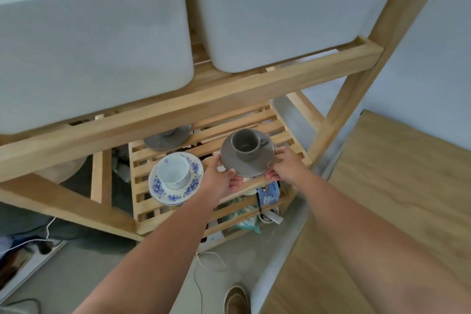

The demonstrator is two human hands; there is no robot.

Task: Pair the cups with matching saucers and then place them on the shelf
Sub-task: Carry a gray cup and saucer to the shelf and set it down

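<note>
A grey cup [246,145] stands upright on a grey saucer [230,159], just over the slatted wooden shelf [277,126]. My left hand [219,178] grips the saucer's left rim and my right hand [285,164] grips its right rim. To the left on the same shelf rests a white cup [173,170] on a blue-flowered saucer [163,192]. Farther back sits another grey saucer [158,144] with a cup on it, mostly hidden behind the upper shelf rail.
Two large white bins [267,7] fill the upper shelf, whose wooden rail [193,102] overhangs the lower one. Under the slats lie a blue box [269,194] and packaging. A wooden table top [397,199] is at right, cables and a shoe [235,299] on the floor.
</note>
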